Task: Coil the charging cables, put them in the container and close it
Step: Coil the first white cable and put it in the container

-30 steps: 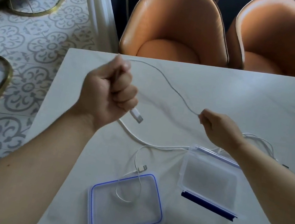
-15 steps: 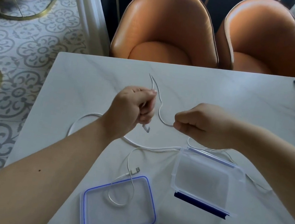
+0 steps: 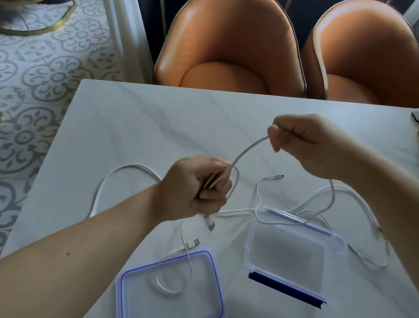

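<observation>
Gripping the white cable [image 3: 246,151] in a closed fist, the left hand [image 3: 195,187] sits below the right hand [image 3: 309,142], which pinches it above the open container [image 3: 295,255].

Above the white marble table [image 3: 153,121], the left hand [image 3: 195,187] is fisted around loops of a white charging cable [image 3: 246,151], its plug end dangling just below the fist. The right hand [image 3: 309,142], farther from the person, pinches the same cable, which arcs between the two hands. On the table, a clear container [image 3: 295,252] sits below the right forearm, more white cable draped over its far rim. The blue-rimmed lid [image 3: 169,300] lies to the container's left, nearer the person, with a thin cable loop [image 3: 173,278] resting on it.
</observation>
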